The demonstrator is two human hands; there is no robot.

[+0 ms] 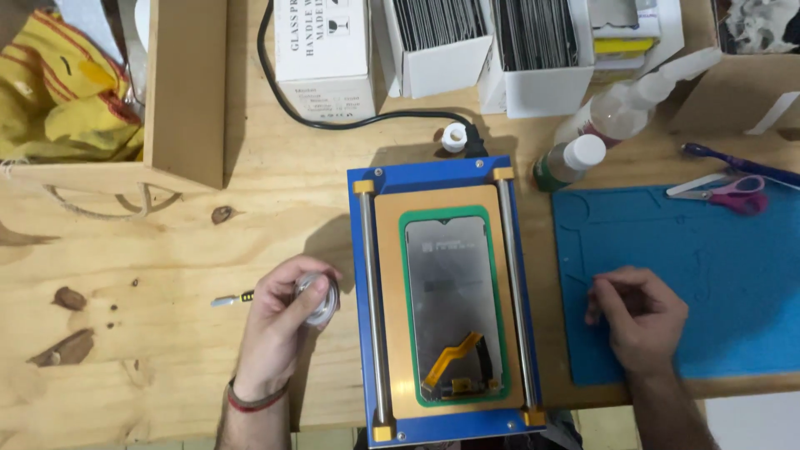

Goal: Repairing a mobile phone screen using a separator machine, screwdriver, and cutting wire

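Starting at the left, there's a yellow cloth with red stripes [62,87] bunched up inside an open wooden box [187,92] on the wooden surface [150,250]. Lower down, a small screwdriver-looking tool [232,297] lies just left of the left hand [283,321], whose fingers are curled tight around a small roll of clear tape or wire [318,298], can't tell which. Dead centre is a blue screen separator machine [446,300] with a phone display panel [452,292] lying face down in a green frame, its orange flex cable [454,354] near the bottom end. Behind it sit a white cardboard box [323,54], closed, and two open white boxes [437,42] packed with dark thin panels standing on edge. A black cable [333,125] runs to the machine. Further right: a small green bottle with a white cap [571,162] and a clear spray bottle [633,100] lying tilted. The right hand [637,317] rests loosely closed on a blue silicone mat [717,275], holding nothing I can see; pink-handled scissors [725,190] sit at the mat's far edge.
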